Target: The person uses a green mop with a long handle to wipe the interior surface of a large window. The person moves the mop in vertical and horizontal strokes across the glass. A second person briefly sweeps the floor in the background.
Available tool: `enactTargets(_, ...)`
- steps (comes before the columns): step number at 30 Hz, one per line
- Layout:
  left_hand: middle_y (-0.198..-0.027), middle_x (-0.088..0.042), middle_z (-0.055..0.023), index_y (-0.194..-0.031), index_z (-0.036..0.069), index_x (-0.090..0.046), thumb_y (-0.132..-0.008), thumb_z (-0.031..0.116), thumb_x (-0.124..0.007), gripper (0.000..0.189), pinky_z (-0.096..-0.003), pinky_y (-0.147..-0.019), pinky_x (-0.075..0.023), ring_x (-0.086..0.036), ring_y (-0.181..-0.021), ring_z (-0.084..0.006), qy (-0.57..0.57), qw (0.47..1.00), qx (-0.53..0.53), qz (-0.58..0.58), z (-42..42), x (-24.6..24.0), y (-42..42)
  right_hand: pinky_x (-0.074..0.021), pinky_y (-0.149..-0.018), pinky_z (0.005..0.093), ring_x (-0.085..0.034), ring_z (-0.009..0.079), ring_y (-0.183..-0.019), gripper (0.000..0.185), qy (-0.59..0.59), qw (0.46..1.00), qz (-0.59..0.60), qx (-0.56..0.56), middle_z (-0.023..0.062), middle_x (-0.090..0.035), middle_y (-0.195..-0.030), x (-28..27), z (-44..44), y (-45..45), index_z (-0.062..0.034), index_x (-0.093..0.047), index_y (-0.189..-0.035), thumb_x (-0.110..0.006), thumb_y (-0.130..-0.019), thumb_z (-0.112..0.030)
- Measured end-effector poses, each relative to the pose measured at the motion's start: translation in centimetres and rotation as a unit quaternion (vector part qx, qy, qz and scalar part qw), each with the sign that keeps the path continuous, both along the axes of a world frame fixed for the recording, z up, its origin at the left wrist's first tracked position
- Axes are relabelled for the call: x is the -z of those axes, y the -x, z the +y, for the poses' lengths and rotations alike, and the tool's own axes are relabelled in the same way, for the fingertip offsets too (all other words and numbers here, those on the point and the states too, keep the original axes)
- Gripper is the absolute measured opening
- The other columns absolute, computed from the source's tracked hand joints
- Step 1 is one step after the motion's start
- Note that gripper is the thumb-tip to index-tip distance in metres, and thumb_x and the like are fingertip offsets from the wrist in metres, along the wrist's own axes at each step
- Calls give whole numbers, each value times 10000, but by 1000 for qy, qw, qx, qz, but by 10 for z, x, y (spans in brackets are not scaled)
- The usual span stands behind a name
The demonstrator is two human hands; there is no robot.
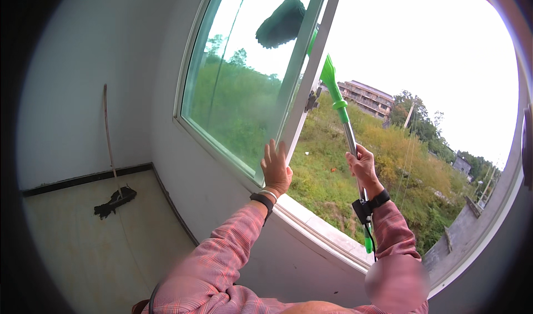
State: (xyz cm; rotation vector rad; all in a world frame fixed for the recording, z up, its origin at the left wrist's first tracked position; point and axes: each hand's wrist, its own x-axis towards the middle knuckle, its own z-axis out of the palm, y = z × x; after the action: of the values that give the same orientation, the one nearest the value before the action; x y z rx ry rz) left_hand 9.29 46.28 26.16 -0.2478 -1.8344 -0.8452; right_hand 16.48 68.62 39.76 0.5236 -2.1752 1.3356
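Note:
My right hand (362, 164) grips the metal pole (349, 137) of a mop with a green plastic neck (330, 74). Its dark, shaggy head (283, 22) shows through the green-tinted window pane (241, 102), on the outer side of the glass. The pole's green lower end (368, 239) hangs near my right forearm. My left hand (275, 168) lies with fingers spread against the lower part of the sliding window's frame (302, 81). A dark latch (312, 100) sits on that frame, above my left hand.
The window sill and track (320, 226) run below the opening. A second mop (114, 201) leans by its wooden handle (107, 126) against the wall at left, its dark head on the tiled floor (83, 251). Outside are a grassy slope (316, 164) and a building (366, 97).

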Motion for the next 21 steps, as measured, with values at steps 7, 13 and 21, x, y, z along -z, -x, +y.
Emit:
enactTargets(7,-1502,-167,-199,-1452,123,-193,-705,55,-661,884,-655,-986,-275,-181,-1383,-416,6,1000,-8,3,-1,0,1,-323,-471,209,-398,14,-552,373,-24,994,101,39,-84,-461,-653,9,-4,52,-29,-574,-1227,-613,-857,-52)
enactTargets(13,-1495,-173,-239,-1445,79,-191,-683,44,-632,882,-646,-983,-270,-191,-1374,-444,22,999,-16,40,-5,2,6,-337,-482,212,-409,19,-561,345,49,990,132,-8,-83,-475,-663,1,-39,109,-27,-591,-1190,-622,-847,-55)
enactTargets(21,-1477,-200,-278,-1424,16,-211,-671,32,-605,850,-613,-980,-272,-226,-1351,-475,43,995,-9,84,-6,9,9,-316,-429,199,-417,10,-514,374,87,973,200,-74,-65,-491,-629,-79,-67,195,-38,-570,-1244,-587,-871,-35)
